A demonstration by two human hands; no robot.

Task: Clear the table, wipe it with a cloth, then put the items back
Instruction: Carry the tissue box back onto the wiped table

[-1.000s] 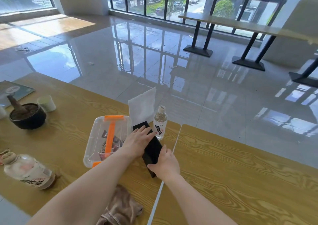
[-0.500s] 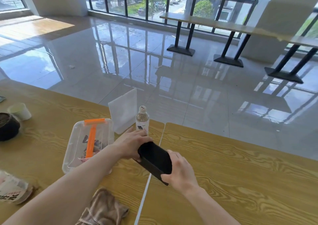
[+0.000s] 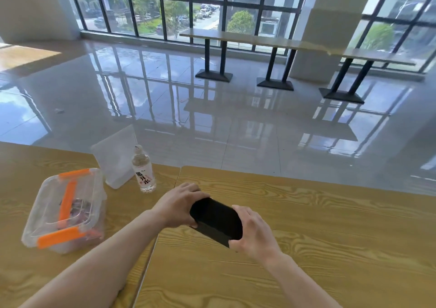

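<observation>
Held over the desk (image 3: 330, 237): black case (image 3: 215, 221), gripped at both ends.
The left hand (image 3: 180, 205) curls round its far-left end, the right hand (image 3: 256, 233) round its near-right end; it lies tilted between them, right of the desk seam.

The yellow wood-grain surface (image 3: 306, 213) looks matt; the clear plastic lidded box (image 3: 63, 211) and grey tiled floor (image 3: 212, 109) shine glossy.

Glossy tiled floor (image 3: 212, 119) — long counter (image 3: 259, 40) on black legs, by windows (image 3: 165, 5).
</observation>
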